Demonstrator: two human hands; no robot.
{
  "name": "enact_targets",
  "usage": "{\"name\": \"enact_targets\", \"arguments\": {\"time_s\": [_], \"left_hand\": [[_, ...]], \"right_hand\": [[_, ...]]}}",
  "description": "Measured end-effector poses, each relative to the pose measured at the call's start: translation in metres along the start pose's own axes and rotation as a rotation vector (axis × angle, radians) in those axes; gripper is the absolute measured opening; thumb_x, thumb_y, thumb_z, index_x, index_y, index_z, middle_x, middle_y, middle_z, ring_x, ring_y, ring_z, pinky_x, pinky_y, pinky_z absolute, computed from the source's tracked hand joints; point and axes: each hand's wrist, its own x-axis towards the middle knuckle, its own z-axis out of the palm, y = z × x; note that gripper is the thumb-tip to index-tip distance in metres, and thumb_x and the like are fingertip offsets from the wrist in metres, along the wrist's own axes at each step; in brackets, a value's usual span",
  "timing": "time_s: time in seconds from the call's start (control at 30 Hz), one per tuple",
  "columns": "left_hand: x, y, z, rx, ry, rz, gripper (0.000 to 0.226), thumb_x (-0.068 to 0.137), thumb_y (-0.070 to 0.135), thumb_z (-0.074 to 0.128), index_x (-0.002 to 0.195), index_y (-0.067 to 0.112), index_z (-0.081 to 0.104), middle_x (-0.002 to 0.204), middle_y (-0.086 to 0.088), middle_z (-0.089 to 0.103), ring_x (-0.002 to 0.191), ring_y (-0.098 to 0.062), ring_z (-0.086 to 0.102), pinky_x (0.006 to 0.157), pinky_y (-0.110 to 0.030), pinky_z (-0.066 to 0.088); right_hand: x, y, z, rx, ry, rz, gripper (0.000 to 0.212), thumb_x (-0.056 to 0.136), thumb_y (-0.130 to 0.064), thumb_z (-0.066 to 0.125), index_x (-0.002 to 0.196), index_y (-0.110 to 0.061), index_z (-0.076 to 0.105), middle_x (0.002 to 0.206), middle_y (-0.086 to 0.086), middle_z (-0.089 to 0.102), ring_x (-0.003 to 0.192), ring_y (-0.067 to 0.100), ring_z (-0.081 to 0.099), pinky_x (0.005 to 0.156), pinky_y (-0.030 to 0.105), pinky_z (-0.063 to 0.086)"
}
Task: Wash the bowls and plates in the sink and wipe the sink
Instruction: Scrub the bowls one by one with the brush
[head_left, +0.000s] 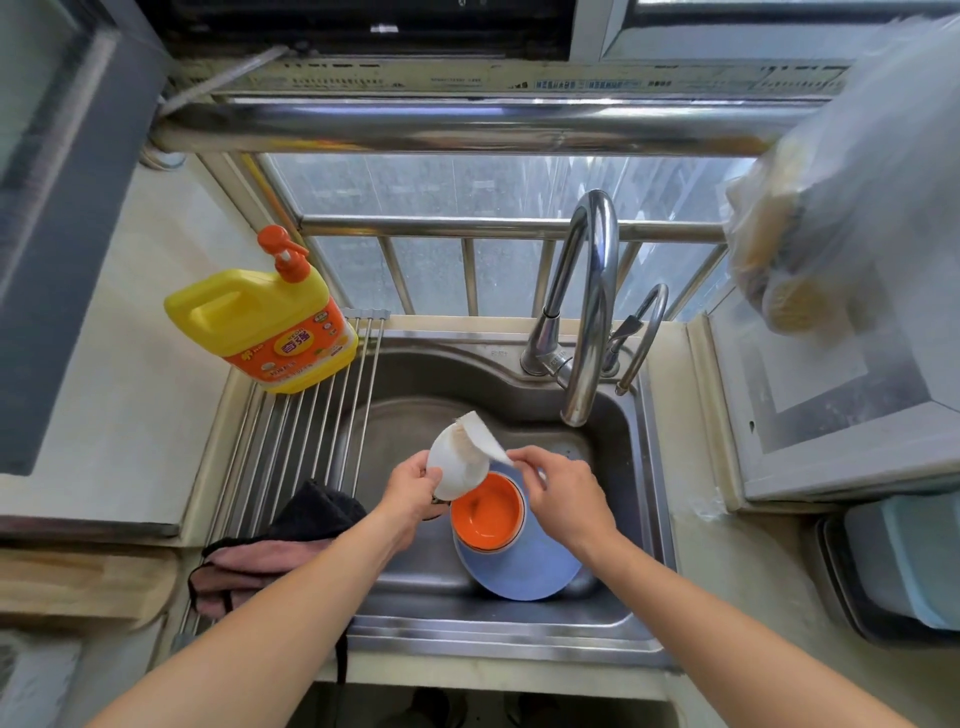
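Sink (644, 467) of steel sits below barred window (467, 260), beside counter (130, 441).

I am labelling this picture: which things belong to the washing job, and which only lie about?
Job: white bowl, white cloth, orange bowl, blue plate, sink, tap, detergent bottle.
Lying about: dark towel, plastic bag.

Up and left of your left hand, you have a yellow detergent bottle (265, 322) standing on the roll-up rack (311, 415); a dark cloth (291, 535) lies just left.
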Motion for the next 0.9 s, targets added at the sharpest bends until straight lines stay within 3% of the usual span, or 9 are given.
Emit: {"name": "enact_targets", "arguments": {"time_s": [0.07,0.13,0.2,0.33,0.47,0.63,0.73,0.83,0.9], "left_hand": [[-0.002,0.000,0.000,0.005,-0.018,0.012,0.025,0.107,0.006,0.040,0.117,0.013,0.062,0.117,-0.016,0.066,0.106,-0.032,0.066,0.079,-0.042,0.062],[-0.005,-0.001,0.002,0.001,-0.035,0.014,0.025,0.107,0.006,0.040,0.116,0.013,0.062,0.118,-0.015,0.065,0.108,-0.032,0.066,0.073,-0.035,0.062],[-0.007,-0.001,0.006,-0.028,-0.032,-0.001,0.024,0.107,0.007,0.040,0.117,0.014,0.061,0.118,-0.013,0.063,0.109,-0.033,0.064,0.074,-0.035,0.062],[-0.006,-0.001,0.009,-0.066,-0.022,-0.007,0.025,0.108,0.007,0.039,0.119,0.013,0.060,0.117,-0.012,0.066,0.102,-0.028,0.066,0.069,-0.034,0.060],[-0.006,-0.002,0.009,-0.060,-0.016,-0.026,0.025,0.107,0.007,0.040,0.121,0.011,0.060,0.120,-0.015,0.063,0.106,-0.031,0.064,0.073,-0.037,0.061],[-0.005,-0.002,0.007,-0.071,-0.018,-0.013,0.025,0.108,0.007,0.039,0.120,0.013,0.060,0.121,-0.015,0.064,0.103,-0.029,0.065,0.078,-0.041,0.061],[-0.006,0.001,0.006,-0.051,-0.004,-0.011,0.025,0.107,0.007,0.039,0.114,0.016,0.062,0.122,-0.015,0.063,0.111,-0.033,0.063,0.072,-0.037,0.061],[-0.004,0.002,0.005,-0.064,-0.003,0.000,0.026,0.107,0.007,0.039,0.115,0.017,0.062,0.122,-0.015,0.065,0.112,-0.034,0.064,0.064,-0.031,0.059],[-0.003,0.001,0.005,-0.059,-0.001,0.001,0.026,0.107,0.007,0.040,0.115,0.017,0.062,0.122,-0.014,0.064,0.112,-0.033,0.063,0.063,-0.030,0.059]], "right_hand": [[-0.003,-0.006,0.004,-0.068,-0.014,-0.059,0.023,0.101,-0.044,0.050,0.120,-0.046,0.063,0.090,-0.009,0.074,0.084,0.020,0.067,0.069,0.038,0.054],[0.000,-0.008,0.003,-0.102,0.070,0.016,0.025,0.104,-0.040,0.045,0.120,-0.041,0.064,0.089,-0.003,0.073,0.083,0.024,0.066,0.067,0.038,0.054],[0.003,-0.007,0.003,-0.105,0.113,0.069,0.027,0.105,-0.038,0.042,0.120,-0.038,0.064,0.088,-0.001,0.071,0.081,0.025,0.065,0.066,0.039,0.053],[-0.009,-0.014,0.012,-0.089,-0.029,-0.053,0.027,0.102,-0.046,0.047,0.124,-0.045,0.063,0.093,-0.006,0.074,0.089,0.022,0.067,0.073,0.039,0.054],[0.002,-0.010,0.010,-0.052,0.090,0.056,0.025,0.104,-0.042,0.045,0.121,-0.041,0.064,0.084,-0.005,0.071,0.080,0.021,0.066,0.067,0.039,0.055],[-0.001,-0.019,0.017,-0.083,0.021,-0.008,0.025,0.102,-0.045,0.045,0.119,-0.042,0.063,0.089,-0.005,0.073,0.085,0.023,0.066,0.070,0.038,0.055],[0.012,-0.010,0.012,-0.042,0.094,0.078,0.024,0.102,-0.039,0.045,0.114,-0.039,0.066,0.081,-0.006,0.070,0.077,0.021,0.064,0.065,0.038,0.054],[0.005,-0.014,0.016,-0.081,-0.009,-0.060,0.024,0.101,-0.044,0.048,0.117,-0.044,0.065,0.082,-0.008,0.071,0.077,0.019,0.065,0.062,0.034,0.049],[0.005,-0.013,0.014,-0.082,0.013,-0.031,0.024,0.102,-0.042,0.047,0.116,-0.042,0.066,0.082,-0.008,0.070,0.079,0.019,0.064,0.063,0.034,0.050]]}}
